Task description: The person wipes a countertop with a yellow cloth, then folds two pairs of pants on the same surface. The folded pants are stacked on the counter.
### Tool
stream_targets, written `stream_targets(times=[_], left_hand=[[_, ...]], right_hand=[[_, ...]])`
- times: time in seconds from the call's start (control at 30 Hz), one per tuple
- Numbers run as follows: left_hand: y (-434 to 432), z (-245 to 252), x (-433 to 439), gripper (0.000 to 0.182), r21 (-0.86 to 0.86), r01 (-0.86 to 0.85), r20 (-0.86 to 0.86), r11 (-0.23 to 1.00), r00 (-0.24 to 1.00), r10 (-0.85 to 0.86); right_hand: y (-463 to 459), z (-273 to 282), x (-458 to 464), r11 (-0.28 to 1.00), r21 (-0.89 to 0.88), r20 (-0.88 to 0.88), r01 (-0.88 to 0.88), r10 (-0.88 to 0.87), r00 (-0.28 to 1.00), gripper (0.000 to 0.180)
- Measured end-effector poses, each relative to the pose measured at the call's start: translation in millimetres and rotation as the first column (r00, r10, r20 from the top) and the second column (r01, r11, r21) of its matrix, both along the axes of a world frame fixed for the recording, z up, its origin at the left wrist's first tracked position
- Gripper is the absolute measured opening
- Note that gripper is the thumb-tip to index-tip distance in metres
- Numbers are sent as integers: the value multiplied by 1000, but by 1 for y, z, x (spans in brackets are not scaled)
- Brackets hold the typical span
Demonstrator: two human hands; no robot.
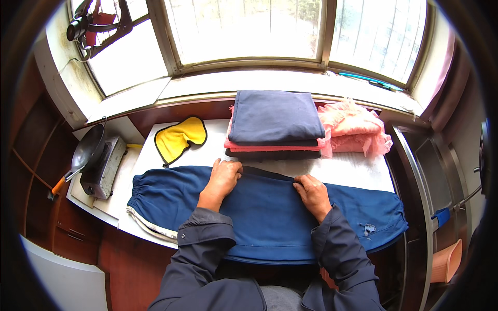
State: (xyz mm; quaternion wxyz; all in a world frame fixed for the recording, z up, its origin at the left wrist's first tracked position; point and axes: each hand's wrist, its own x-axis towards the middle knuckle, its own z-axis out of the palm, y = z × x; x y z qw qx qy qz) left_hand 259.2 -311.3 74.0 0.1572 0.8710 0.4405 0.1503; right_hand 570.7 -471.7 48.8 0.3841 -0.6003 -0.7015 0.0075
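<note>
A blue garment (268, 217) lies spread sideways across the white tabletop (151, 145), its near edge hanging at the table's front. Elastic gathers its left end, where a whitish strip (149, 225) shows beneath; a small pale patch (369, 228) marks the right end. My left hand (222, 179) pinches the far edge left of the middle. Farther right along that same edge, my right hand (312, 193) grips the cloth between thumb and fingers. Just beyond my hands stands a stack of folded cloths, with a dark blue one (274, 116) on top and a pink one (233, 147) below.
Pink ruffled fabric (352, 130) sits right of the stack. A yellow cloth with black edging (181, 138) lies at the back left. At far left, a wok (87, 151) leans against a portable stove (103, 171). The windowsill (249, 83) runs behind; an orange bin (446, 261) stands lower right.
</note>
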Motion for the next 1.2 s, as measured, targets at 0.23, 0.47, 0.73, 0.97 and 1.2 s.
stream_targets(times=[0.23,0.47,0.73,0.97,1.2], left_hand=[[0,1,-12,14,53,-135,-104,989,985,140],[8,-9,-15,12,115,-130,-38,985,990,135],[22,-37,-9,6,232,-251,149,940,964,221],[21,-52,-6,9,329,-247,194,911,962,191],[19,-45,-5,13,340,-241,217,909,961,173]], right_hand=[[0,-4,3,1000,-26,-16,4,-4,1000,12],[-1,-4,3,999,-31,-27,14,-15,1000,11],[2,-11,4,999,-5,-22,52,-52,998,9],[0,-11,6,999,38,-22,38,-37,999,9],[-1,-2,5,998,55,-35,44,-42,999,11]])
